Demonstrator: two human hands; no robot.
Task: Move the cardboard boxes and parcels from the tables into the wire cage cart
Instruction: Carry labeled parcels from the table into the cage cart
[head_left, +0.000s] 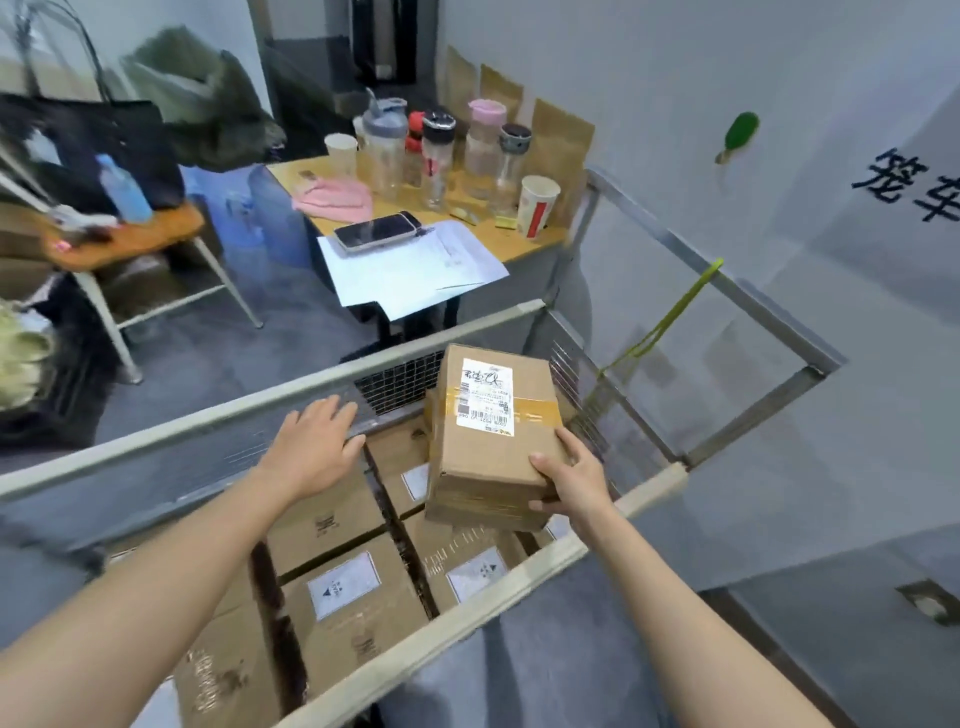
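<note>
— Grey wall (675, 130) and grey floor are seen behind the metal-framed wire cage cart (260, 410). Where is the parcel held?

— The brown cardboard box with a white shipping label (488, 441) is held above the cart's far end, over the layer of plain brown cardboard boxes (353, 597) packed inside. It is gripped at its near corner by the right hand (571, 478), with the thumb on top and the fingers curled beneath. The left hand (317, 447) is spread flat with nothing held, beside the far rail. Whether the rail is touched cannot be told.

— How should it be set down?

— A one-corner grip is likely to let the box tip, so support from the left hand would be advised. It is best lowered flat onto the packed layer, label kept up.

— And beyond the cart?

— A yellow wooden table (483, 228) is seen, loaded with clear plastic bottles (436, 156), a dark smartphone (376, 231) and white paper sheets (415, 270).
</note>
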